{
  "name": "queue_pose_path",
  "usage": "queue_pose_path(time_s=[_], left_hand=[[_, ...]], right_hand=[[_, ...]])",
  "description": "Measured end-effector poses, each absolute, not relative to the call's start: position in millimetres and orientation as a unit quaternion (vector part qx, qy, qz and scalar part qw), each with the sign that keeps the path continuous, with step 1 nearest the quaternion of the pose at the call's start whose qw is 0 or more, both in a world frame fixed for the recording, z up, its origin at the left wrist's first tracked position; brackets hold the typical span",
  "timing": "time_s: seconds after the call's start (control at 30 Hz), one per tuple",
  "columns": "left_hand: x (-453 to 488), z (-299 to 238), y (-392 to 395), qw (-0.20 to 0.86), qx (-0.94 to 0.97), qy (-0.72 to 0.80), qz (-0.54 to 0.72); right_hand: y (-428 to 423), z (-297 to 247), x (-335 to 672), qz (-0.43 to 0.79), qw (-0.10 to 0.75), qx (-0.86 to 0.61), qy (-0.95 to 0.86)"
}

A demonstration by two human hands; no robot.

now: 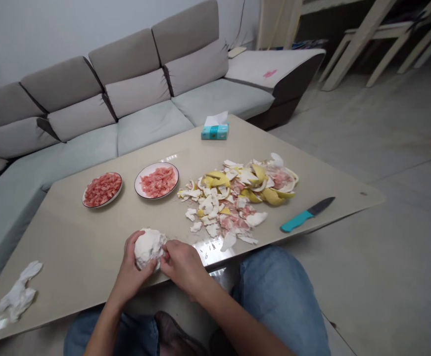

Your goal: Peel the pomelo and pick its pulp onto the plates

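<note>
At the table (70, 242), left fingers (129, 247) clamp a roundish white fruit (146, 247), torn side facing right fingers (168, 253) pinching it.

The left hand (130, 269) and right hand (185, 264) are bare, as are the slim forearms (233, 316) behind them. Faded blue denim jeans (284, 296) show to the right of the right hand and below the left; beneath the right hand is dark brownish footwear (174, 333), its kind too dim to tell.
</note>
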State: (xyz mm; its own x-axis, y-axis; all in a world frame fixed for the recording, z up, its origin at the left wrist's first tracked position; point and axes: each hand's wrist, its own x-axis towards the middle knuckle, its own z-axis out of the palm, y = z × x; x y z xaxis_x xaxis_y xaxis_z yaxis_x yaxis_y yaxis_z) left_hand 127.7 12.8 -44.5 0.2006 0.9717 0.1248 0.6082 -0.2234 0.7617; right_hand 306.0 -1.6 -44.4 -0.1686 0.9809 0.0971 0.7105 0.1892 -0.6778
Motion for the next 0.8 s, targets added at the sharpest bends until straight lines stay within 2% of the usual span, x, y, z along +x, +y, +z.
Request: queue_pose_path(time_s=[0.2,0.37,0.53,0.8], left_hand=[[133.8,-43.9,12.6,0.248,0.733,0.544,0.324],[135.4,-47.8,10.2,0.227,0.742,0.537,0.332],[138.1,-47.9,9.4,0.202,0.754,0.530,0.332],[136.1,-49.9,9.4,0.230,0.739,0.542,0.326]], right_hand=[[4.1,-51.5,299.5,0.227,0.263,-0.610,-0.712],[-0.5,-46.9,306.3,0.266,0.284,-0.613,-0.688],[-2.5,-45.6,303.8,0.291,0.255,-0.660,-0.644],[-0.2,-60.7,307.1,0.319,0.344,-0.609,-0.640]])
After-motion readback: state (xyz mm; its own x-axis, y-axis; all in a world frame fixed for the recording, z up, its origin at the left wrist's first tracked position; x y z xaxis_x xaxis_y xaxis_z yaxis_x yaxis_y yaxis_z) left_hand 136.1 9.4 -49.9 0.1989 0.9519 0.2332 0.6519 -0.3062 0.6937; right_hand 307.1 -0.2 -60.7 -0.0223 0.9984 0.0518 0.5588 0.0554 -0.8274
